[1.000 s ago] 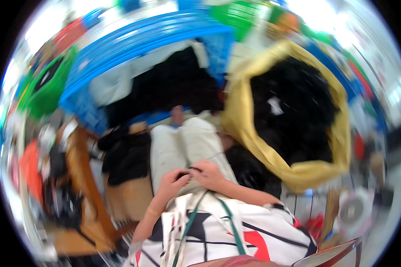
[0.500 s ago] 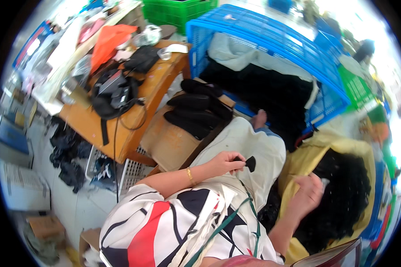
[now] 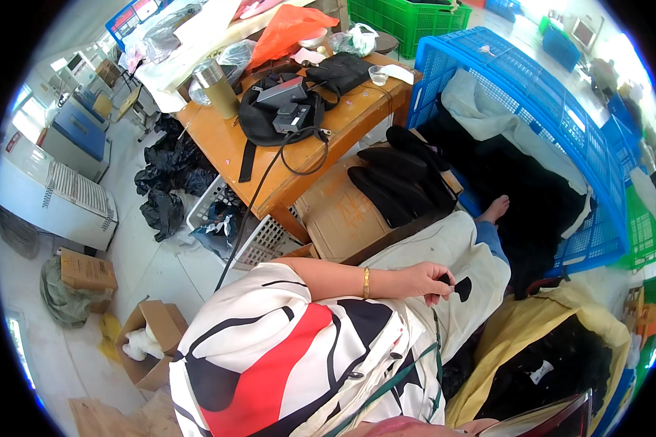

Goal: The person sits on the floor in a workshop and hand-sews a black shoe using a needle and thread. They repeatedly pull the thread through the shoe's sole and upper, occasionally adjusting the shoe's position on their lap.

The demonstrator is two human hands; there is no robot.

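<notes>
My left hand [image 3: 428,282], with a gold bracelet at the wrist, is closed in a pinch over my pale-covered lap. Between its fingers is a small black piece [image 3: 462,289] with a flared end; the rest of it is hidden by the fingers. My right hand is out of sight, and only a sliver of skin shows at the lower edge. To the right of my lap stands a yellow sack [image 3: 503,342] of black material, with a small white scrap [image 3: 541,373] on top. Beyond my knees, black padded pieces [image 3: 397,182] lie on a cardboard box [image 3: 342,218].
A blue crate [image 3: 517,65] lined with white sheeting holds black material, with a bare foot [image 3: 496,210] at its edge. On the left, a wooden table [image 3: 204,135] carries a tumbler, a black bag and a corded device. Black plastic bags [image 3: 160,211] lie on the floor.
The view has swung left, so the scene sits further right. My right hand, earlier above the yellow sack, has gone from view. A white scrap now shows in the sack. My left hand keeps its pinch.
</notes>
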